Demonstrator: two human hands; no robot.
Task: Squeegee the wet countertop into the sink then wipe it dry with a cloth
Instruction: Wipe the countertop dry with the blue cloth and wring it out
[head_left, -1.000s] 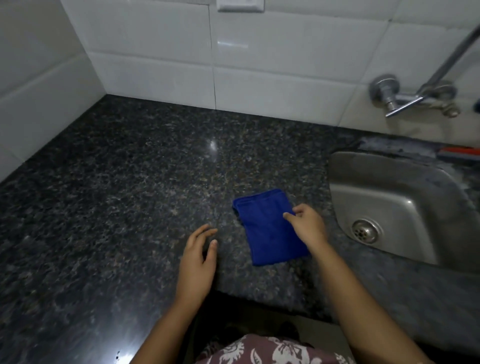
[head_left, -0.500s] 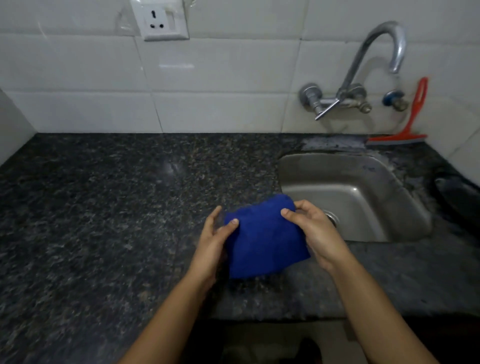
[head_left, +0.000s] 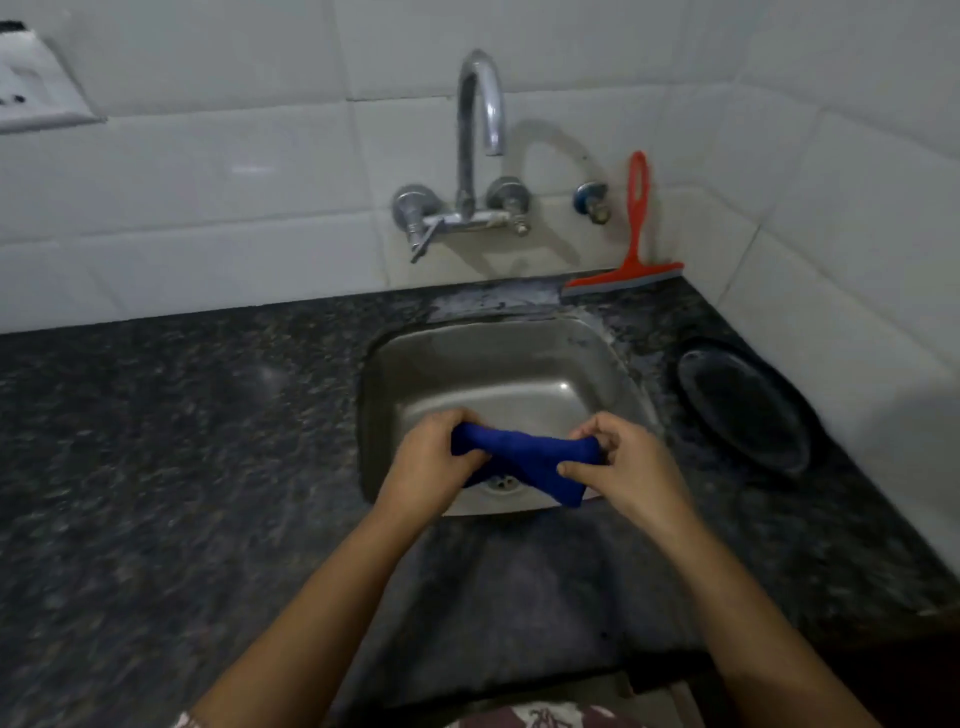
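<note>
A blue cloth (head_left: 524, 453) is bunched and stretched between both hands above the steel sink (head_left: 498, 374), over the drain. My left hand (head_left: 434, 462) grips its left end and my right hand (head_left: 626, 465) grips its right end. The dark speckled granite countertop (head_left: 171, 457) runs left and in front of the sink. A red squeegee (head_left: 631, 260) leans against the tiled wall behind the sink's right corner, its blade resting on the counter.
A chrome tap (head_left: 475, 156) is mounted on the wall above the sink. A dark round plate (head_left: 743, 405) lies on the counter to the right of the sink. A white socket plate (head_left: 36, 93) is on the wall at upper left.
Both hands lifted the blue cloth off the countertop and carried it right, over the sink. The cloth went from flat to bunched between the hands. The view shifted right toward the sink.
</note>
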